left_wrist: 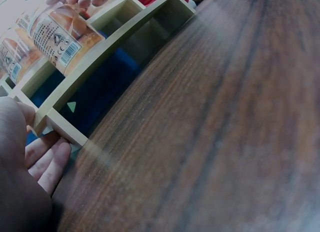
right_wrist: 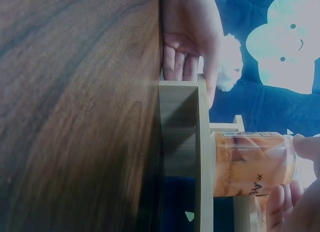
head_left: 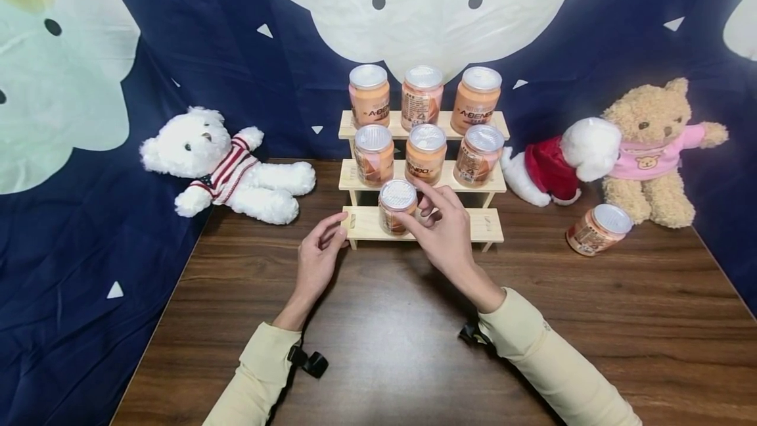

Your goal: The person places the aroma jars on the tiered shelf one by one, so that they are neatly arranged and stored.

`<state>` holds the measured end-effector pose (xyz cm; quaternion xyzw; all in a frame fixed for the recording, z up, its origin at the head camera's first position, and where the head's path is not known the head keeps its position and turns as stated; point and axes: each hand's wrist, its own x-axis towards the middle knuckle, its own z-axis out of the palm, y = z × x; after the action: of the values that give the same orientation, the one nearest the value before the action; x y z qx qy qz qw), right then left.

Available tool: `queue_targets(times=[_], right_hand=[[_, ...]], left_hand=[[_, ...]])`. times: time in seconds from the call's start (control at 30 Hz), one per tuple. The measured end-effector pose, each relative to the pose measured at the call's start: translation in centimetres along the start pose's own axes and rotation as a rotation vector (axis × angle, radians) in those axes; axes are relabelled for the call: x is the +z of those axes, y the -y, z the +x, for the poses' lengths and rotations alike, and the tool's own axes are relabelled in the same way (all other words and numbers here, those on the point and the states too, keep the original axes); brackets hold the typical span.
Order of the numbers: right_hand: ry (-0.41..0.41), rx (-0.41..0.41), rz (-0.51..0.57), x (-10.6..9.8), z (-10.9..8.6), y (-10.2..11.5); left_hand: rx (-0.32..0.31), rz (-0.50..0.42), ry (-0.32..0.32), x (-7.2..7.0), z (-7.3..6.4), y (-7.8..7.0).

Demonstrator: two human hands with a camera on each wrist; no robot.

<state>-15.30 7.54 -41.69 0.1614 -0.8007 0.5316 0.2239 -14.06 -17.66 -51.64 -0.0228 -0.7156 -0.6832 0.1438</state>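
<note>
A stepped wooden display rack stands on the table, with jars of orange fruit on its tiers. My right hand grips a silver-lidded jar near its top, thumb on one side and fingers on the other. That jar is upright on the lowest tier, left of its middle, its base right at the board. My left hand holds the left end of the same tier. In the left wrist view the fingers curl by the end leg of the rack.
Three jars stand on the top tier and three on the middle tier. Another jar stands on the table at right. A white bear lies at left; a white plush in red and a tan bear sit at right.
</note>
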Motion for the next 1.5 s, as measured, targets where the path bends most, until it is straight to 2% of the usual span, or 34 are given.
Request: queue_targets(times=[0.13, 0.23, 0.37, 0.57, 1.13, 1.5], right_hand=[[-0.018, 0.009, 0.022, -0.6, -0.2, 0.0], [-0.027, 0.014, 0.044, -1.2, -0.3, 0.1], [-0.043, 0.017, 0.067, -2.0, -0.4, 0.1], [-0.065, 0.014, 0.089, -3.4, -0.7, 0.2], [-0.164, -0.042, 0.053, -8.6, -1.7, -0.5], [-0.253, 0.025, -0.031, -12.5, -2.2, -2.2]], left_hand=[[0.020, -0.027, 0.009, -0.1, 0.2, 0.8], [0.028, -0.023, 0.010, 0.2, -0.1, -0.2], [-0.006, 0.011, -0.005, 0.5, -0.4, -1.4], [-0.074, 0.045, -0.012, 0.6, -0.5, -2.2], [-0.092, 0.046, -0.010, 0.6, -0.5, -2.5], [-0.093, 0.048, -0.008, 0.6, -0.5, -2.5]])
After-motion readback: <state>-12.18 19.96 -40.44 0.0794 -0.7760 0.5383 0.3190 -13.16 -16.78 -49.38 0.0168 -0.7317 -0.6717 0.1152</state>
